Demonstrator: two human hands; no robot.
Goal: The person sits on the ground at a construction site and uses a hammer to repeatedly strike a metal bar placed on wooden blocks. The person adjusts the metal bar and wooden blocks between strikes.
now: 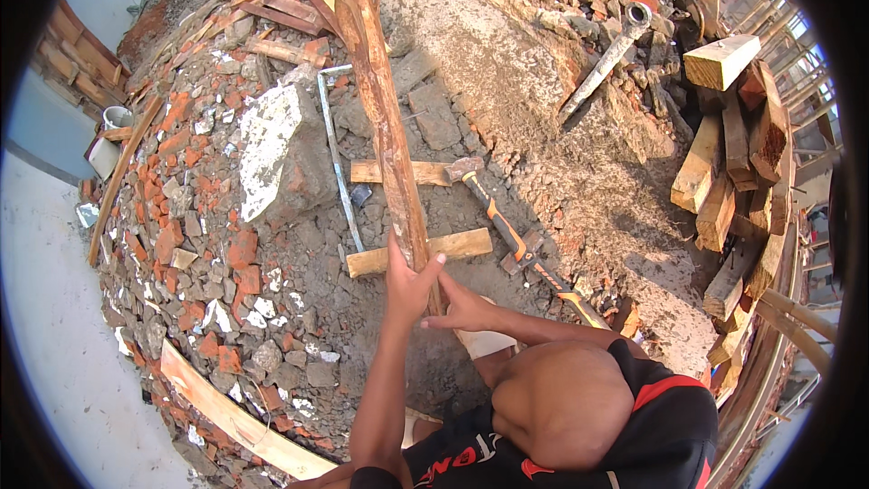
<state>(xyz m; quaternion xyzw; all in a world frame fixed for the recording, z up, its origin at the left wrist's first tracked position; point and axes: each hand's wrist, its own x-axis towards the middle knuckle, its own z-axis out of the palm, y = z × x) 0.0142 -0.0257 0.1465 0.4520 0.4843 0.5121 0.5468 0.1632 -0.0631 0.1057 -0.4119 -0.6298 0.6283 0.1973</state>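
Observation:
A long, rough wooden timber [389, 118] with a split, jagged far end runs away from me. My left hand [409, 285] is closed around its near end. Just to the right, my right hand [466, 310] is at the same end, thumb across it and fingers partly hidden. Beneath the timber lie two short wooden blocks, the nearer block [462, 245] and the farther block [430, 173]. A hammer [493, 206] with a black-and-orange handle rests with its head by the farther block. Another black-and-orange handled tool [548, 276] lies nearer me.
A light-blue bent metal frame [336, 140] lies left of the timber. Broken brick rubble [208, 254] and a big white-faced concrete chunk [272, 145] spread leftward. Stacked wooden beams [724, 163] and a grey metal pipe [602, 68] are on the right. A plank [235, 417] lies near left.

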